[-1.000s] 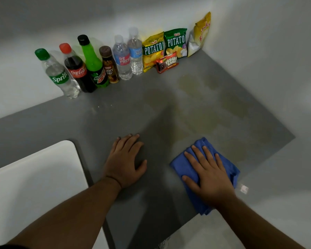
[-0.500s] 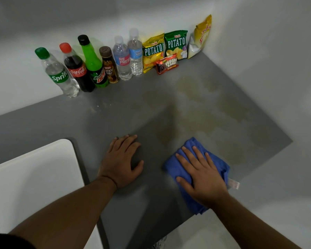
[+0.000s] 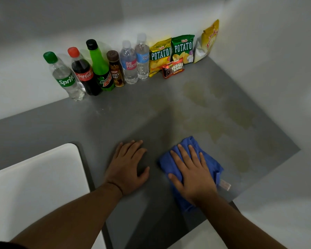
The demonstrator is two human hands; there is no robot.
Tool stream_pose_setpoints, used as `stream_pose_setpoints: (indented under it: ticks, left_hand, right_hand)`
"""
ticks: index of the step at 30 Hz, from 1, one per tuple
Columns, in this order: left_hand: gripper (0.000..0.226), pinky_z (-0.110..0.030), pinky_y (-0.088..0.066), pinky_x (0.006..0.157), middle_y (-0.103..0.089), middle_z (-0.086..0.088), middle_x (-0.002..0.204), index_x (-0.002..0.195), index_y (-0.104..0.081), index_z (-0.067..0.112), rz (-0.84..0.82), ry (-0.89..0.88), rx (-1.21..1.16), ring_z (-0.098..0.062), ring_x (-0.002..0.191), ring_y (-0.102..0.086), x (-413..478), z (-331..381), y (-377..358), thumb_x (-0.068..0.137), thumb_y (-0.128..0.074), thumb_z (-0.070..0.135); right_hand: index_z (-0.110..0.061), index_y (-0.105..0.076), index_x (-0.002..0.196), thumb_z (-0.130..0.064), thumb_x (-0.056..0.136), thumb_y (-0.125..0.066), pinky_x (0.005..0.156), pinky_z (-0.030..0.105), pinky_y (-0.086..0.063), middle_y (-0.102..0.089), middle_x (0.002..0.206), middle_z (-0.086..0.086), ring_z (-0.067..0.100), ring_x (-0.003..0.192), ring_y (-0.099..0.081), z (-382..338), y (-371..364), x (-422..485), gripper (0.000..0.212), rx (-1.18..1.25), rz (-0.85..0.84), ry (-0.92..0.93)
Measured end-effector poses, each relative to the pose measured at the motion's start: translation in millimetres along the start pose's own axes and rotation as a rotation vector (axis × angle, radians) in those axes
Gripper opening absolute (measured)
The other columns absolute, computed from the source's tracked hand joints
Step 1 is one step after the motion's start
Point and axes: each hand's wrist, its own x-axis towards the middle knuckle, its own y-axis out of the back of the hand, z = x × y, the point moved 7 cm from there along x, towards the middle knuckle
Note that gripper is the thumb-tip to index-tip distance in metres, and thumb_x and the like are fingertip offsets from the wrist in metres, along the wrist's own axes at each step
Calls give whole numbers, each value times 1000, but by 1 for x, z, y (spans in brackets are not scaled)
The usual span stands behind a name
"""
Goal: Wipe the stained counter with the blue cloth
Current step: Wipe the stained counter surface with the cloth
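Observation:
The grey counter [image 3: 115, 119] carries pale yellowish stains [image 3: 223, 123] across its right half, from near the snack bags down to the right edge. A crumpled blue cloth [image 3: 210, 159] with a small white tag lies near the counter's front right. My right hand [image 3: 192, 173] presses flat on top of the cloth, fingers spread and pointing away from me. My left hand [image 3: 127, 168] rests palm down on bare counter just left of the cloth, holding nothing.
Several drink bottles [image 3: 97, 69] stand in a row along the back wall, with potato chip bags [image 3: 171, 53] and a fudge bar pack [image 3: 172, 69] to their right. A white rounded surface [image 3: 34, 186] lies at the front left. White walls close off the back and right.
My right hand has slid the blue cloth to the left across the counter, closer to my left hand. The left hand has stayed planted.

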Motion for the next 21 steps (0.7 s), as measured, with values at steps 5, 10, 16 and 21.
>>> stream_pose_setpoints:
  ticks: [5, 10, 16, 21]
  left_hand:
    - [61, -56, -28, 123, -48, -5, 156, 136, -60, 19, -5, -4, 19, -31, 144, -43, 0, -1, -3, 85, -62, 54]
    - [62, -59, -30, 122, -48, -7, 155, 136, -59, 18, -30, -11, 55, -33, 143, -43, 1, 1, -6, 86, -59, 54]
    - [63, -60, -34, 120, -49, -9, 155, 138, -57, 17, -31, -8, 37, -34, 142, -45, 0, 0, -6, 87, -59, 53]
    - [65, -60, -33, 120, -45, -6, 156, 142, -51, 20, -57, 2, 18, -33, 145, -41, 1, 0, -10, 87, -56, 54]
  right_hand:
    - [-42, 0, 163, -75, 101, -20, 127, 59, -9, 1, 173, -10, 19, 159, 11, 35, 5, -10, 73, -36, -18, -28]
    - [-38, 3, 163, -73, 99, -9, 126, 55, 9, 10, 171, -7, 29, 158, 15, 20, 15, 37, 75, -34, -4, -245]
    - [-38, -5, 164, -71, 103, -19, 128, 54, -2, 2, 173, -8, 24, 159, 11, 0, 7, 21, 71, -39, -10, -82]
    - [-46, 6, 161, -78, 99, -18, 128, 55, -1, 12, 171, -17, 17, 157, 19, 32, 9, 12, 74, -52, -46, -116]
